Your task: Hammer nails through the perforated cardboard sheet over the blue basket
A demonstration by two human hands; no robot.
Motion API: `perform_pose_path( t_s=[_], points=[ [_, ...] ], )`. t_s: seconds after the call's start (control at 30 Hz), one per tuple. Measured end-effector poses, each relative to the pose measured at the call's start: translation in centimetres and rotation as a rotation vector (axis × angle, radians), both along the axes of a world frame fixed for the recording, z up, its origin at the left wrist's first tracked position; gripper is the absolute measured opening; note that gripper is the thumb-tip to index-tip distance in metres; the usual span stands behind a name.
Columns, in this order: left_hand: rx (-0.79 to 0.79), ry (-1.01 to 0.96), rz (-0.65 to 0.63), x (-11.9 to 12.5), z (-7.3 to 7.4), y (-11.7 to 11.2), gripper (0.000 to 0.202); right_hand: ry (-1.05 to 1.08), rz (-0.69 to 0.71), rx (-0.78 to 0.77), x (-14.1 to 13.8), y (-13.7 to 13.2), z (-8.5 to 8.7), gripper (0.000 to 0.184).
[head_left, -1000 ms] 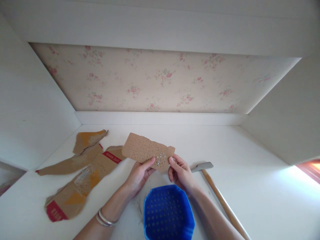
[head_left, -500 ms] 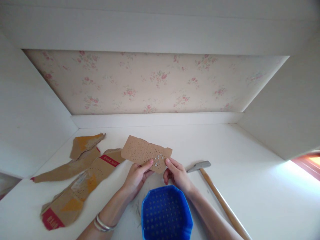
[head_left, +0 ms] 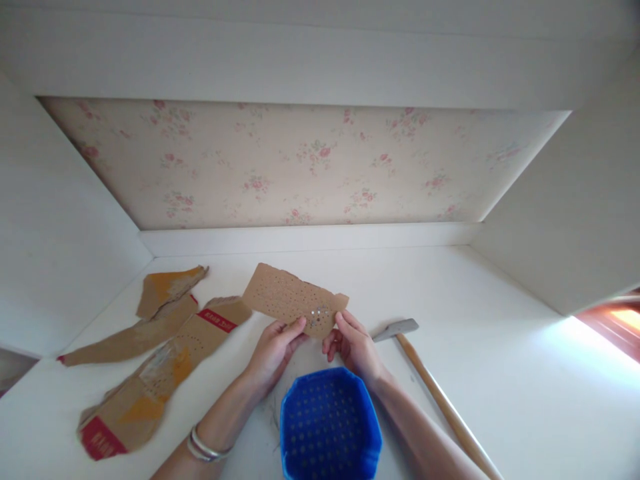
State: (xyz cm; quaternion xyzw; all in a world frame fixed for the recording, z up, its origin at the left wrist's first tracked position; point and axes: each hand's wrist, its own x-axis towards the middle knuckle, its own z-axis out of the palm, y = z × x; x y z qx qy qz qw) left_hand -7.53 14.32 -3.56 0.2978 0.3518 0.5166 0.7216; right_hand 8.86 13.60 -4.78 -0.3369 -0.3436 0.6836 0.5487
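A torn piece of brown cardboard, dotted with small holes, is held up between both hands. Several shiny nail heads show near its right end. My left hand pinches its lower edge with the thumb on top. At the right end, my right hand grips the corner between thumb and fingers. Just below the hands is a blue plastic basket with a perforated bottom. To the right of my right hand lies a hammer with a wooden handle and a grey metal head.
More torn cardboard with red and orange patches lies on the left of the white surface. White side panels and a floral-papered back wall enclose the space. Small dark scraps lie beside the basket.
The cardboard piece has tilted slightly and its far edge has risen a little. Both hands keep their hold. The whole view has shifted slightly.
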Motion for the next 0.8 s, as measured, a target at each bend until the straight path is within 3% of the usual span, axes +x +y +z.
perform_pose_path(
  t_s=[0.17, 0.47, 0.8],
  points=[
    [-0.053, 0.014, -0.051, -0.29, -0.14, 0.07, 0.026, 0.015, 0.012, -0.005, 0.11, 0.0, 0.19, 0.034],
    [-0.054, 0.035, -0.138, -0.5, -0.24, -0.17, 0.022, -0.007, 0.121, -0.017, 0.44, -0.27, -0.06, 0.05],
    [-0.03, 0.115, -0.083, -0.07, 0.0, -0.34, 0.028, -0.09, 0.164, 0.007, 0.78, -0.42, -0.62, 0.048]
  ],
)
